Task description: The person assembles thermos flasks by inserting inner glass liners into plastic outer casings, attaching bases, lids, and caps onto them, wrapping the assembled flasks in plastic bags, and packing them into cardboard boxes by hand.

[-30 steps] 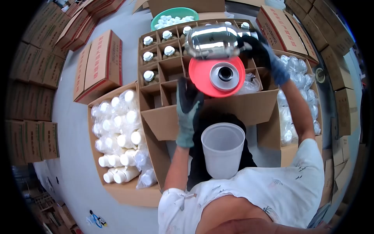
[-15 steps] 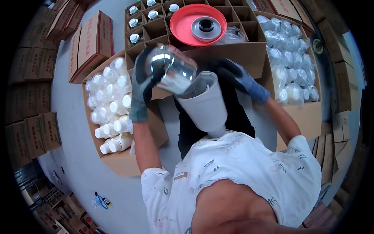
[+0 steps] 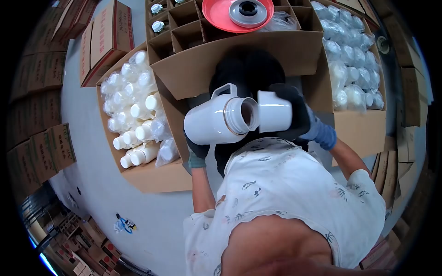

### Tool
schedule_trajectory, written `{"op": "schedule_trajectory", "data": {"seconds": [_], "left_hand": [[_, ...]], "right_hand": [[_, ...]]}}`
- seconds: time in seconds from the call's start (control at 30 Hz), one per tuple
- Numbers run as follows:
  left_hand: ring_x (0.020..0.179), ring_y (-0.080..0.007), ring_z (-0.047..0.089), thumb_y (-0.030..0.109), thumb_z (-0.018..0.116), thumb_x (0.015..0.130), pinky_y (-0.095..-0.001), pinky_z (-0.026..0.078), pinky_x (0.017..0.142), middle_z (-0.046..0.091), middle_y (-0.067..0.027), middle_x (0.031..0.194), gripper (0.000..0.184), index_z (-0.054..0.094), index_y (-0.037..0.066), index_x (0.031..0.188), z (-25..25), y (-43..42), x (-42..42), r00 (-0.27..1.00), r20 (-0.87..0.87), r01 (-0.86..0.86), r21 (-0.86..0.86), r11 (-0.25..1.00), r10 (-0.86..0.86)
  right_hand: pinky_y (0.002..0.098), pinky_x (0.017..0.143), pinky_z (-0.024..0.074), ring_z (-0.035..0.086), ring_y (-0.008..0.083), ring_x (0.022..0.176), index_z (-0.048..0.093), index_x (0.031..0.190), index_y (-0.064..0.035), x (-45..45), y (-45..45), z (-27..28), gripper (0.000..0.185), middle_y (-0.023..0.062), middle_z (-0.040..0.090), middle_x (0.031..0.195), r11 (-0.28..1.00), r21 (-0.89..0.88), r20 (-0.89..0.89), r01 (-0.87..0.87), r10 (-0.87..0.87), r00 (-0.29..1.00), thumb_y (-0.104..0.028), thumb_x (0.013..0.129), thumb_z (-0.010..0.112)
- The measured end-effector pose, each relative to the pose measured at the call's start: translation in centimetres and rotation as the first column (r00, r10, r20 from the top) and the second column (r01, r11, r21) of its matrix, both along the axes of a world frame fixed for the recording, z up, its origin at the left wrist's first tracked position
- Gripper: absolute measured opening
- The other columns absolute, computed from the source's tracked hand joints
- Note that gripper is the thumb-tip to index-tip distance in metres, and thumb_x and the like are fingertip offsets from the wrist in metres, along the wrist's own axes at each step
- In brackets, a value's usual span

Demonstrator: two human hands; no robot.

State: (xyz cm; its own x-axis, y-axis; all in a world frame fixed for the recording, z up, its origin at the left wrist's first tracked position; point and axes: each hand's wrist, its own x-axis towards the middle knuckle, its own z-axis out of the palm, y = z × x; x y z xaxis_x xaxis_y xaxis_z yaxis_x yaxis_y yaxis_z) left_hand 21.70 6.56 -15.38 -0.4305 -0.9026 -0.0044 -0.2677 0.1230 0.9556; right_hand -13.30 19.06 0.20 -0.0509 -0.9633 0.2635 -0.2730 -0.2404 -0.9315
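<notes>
A white vacuum flask [image 3: 207,120] with a side handle lies on its side above my lap, its open neck facing right. My left hand [image 3: 197,148], in a dark-palmed glove, is closed around the flask's lower left end; most of its fingers are hidden beneath it. In my right hand [image 3: 294,112], also gloved, is a white cup-shaped lid [image 3: 275,111]. The lid's left edge is close to the flask's mouth; I cannot tell whether they touch.
Ahead stands a divided cardboard box [image 3: 235,57] with several capped bottles and a red basin [image 3: 214,16] holding a grey ring-shaped part [image 3: 235,16]. Boxes of plastic-wrapped white items [image 3: 131,94] flank me, left and right. Stacked cartons [image 3: 107,43] stand farther out.
Half a second ago my left hand held a silvery glass liner at a pale grey shell's opening. Now the white flask is sideways in that hand, and my right hand holds the lid.
</notes>
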Motion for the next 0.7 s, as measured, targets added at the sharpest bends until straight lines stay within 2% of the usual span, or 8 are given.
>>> {"op": "schedule_trajectory", "data": {"seconds": [0.03, 0.1, 0.13, 0.17, 0.3, 0.4, 0.5, 0.7], "left_hand": [[0.123, -0.0238, 0.049, 0.008, 0.078, 0.074, -0.0379, 0.043, 0.101, 0.048, -0.0121, 0.136, 0.075, 0.038, 0.006, 0.138, 0.2, -0.5, 0.0, 0.995, 0.095, 0.038, -0.100, 0.994, -0.029], [0.122, -0.0237, 0.049, 0.009, 0.078, 0.074, -0.0383, 0.043, 0.101, 0.049, -0.0124, 0.135, 0.073, 0.040, 0.006, 0.137, 0.2, -1.2, 0.0, 0.998, 0.038, 0.047, -0.081, 0.996, -0.044], [0.122, -0.0237, 0.050, 0.009, 0.078, 0.074, -0.0384, 0.043, 0.101, 0.049, -0.0126, 0.134, 0.072, 0.042, 0.006, 0.136, 0.0, -1.5, 0.3, 0.998, 0.013, 0.060, -0.068, 0.996, -0.059], [0.124, -0.0238, 0.049, 0.011, 0.078, 0.075, -0.0385, 0.041, 0.102, 0.049, -0.0127, 0.135, 0.072, 0.041, 0.006, 0.137, -0.1, -2.0, 0.5, 0.994, 0.047, 0.097, -0.061, 0.993, -0.095], [0.128, -0.0243, 0.046, 0.016, 0.077, 0.077, -0.0390, 0.036, 0.108, 0.047, -0.0134, 0.139, 0.074, 0.039, 0.006, 0.140, -1.8, -4.3, 3.1, 0.956, 0.199, 0.227, -0.041, 0.973, -0.215], [0.129, -0.0243, 0.045, 0.017, 0.076, 0.078, -0.0390, 0.035, 0.108, 0.046, -0.0127, 0.140, 0.074, 0.038, 0.007, 0.140, -3.3, -5.1, 4.1, 0.931, 0.263, 0.274, -0.042, 0.961, -0.254], [0.130, -0.0243, 0.044, 0.018, 0.076, 0.078, -0.0390, 0.034, 0.109, 0.045, -0.0121, 0.141, 0.074, 0.037, 0.008, 0.141, -4.8, -4.7, 3.6, 0.925, 0.282, 0.280, -0.049, 0.959, -0.256], [0.131, -0.0242, 0.041, 0.020, 0.074, 0.080, -0.0391, 0.031, 0.111, 0.043, -0.0107, 0.143, 0.074, 0.036, 0.009, 0.142, -7.6, -2.5, 0.1, 0.933, 0.258, 0.271, -0.048, 0.961, -0.250]], "right_hand": [[0.0416, 0.109, 0.0307, 0.039, 0.0328, 0.132, 0.039, 0.139, -0.0056, -0.7, 0.3, -0.7, 0.093, 0.0176, 0.038, 0.142, 0.994, 0.109, 0.141, -0.034, 0.018, 0.990, -0.025, 0.062, 0.087], [0.0412, 0.112, 0.0273, 0.034, 0.0337, 0.135, 0.035, 0.141, -0.0042, -2.0, 0.1, -1.5, 0.097, 0.0178, 0.036, 0.144, 0.953, 0.253, -0.225, -0.167, 0.226, 0.948, -0.029, 0.063, 0.086], [0.0410, 0.113, 0.0244, 0.031, 0.0341, 0.137, 0.034, 0.143, -0.0028, -1.1, -0.7, -1.3, 0.099, 0.0177, 0.035, 0.145, 0.976, 0.180, -0.259, -0.126, 0.171, 0.951, -0.033, 0.063, 0.085], [0.0408, 0.113, 0.0261, 0.030, 0.0366, 0.137, 0.037, 0.141, -0.0024, -0.1, -1.7, -0.7, 0.097, 0.0193, 0.033, 0.146, 0.987, 0.113, -0.169, -0.111, 0.130, 0.977, -0.031, 0.063, 0.086], [0.0406, 0.110, 0.0312, 0.041, 0.0318, 0.131, 0.040, 0.139, -0.0011, 3.9, -7.9, 1.0, 0.088, 0.0173, 0.044, 0.140, 0.932, -0.131, 0.027, -0.339, 0.345, 0.938, -0.028, 0.068, 0.084], [0.0379, 0.102, 0.0410, 0.052, 0.0291, 0.121, 0.046, 0.135, -0.0018, 5.1, -11.0, 4.5, 0.077, 0.0150, 0.052, 0.132, 0.867, -0.339, -0.033, -0.365, 0.377, 0.926, -0.029, 0.072, 0.081], [0.0388, 0.100, 0.0426, 0.053, 0.0294, 0.120, 0.050, 0.131, 0.0008, 5.6, -12.5, 5.7, 0.079, 0.0154, 0.055, 0.130, 0.878, -0.258, 0.013, -0.402, 0.419, 0.908, -0.035, 0.069, 0.081], [0.0372, 0.095, 0.0475, 0.059, 0.0296, 0.111, 0.050, 0.130, -0.0025, 5.4, -13.4, 7.0, 0.075, 0.0147, 0.058, 0.125, 0.944, -0.303, -0.034, -0.132, 0.128, 0.991, -0.028, 0.068, 0.083]]}}
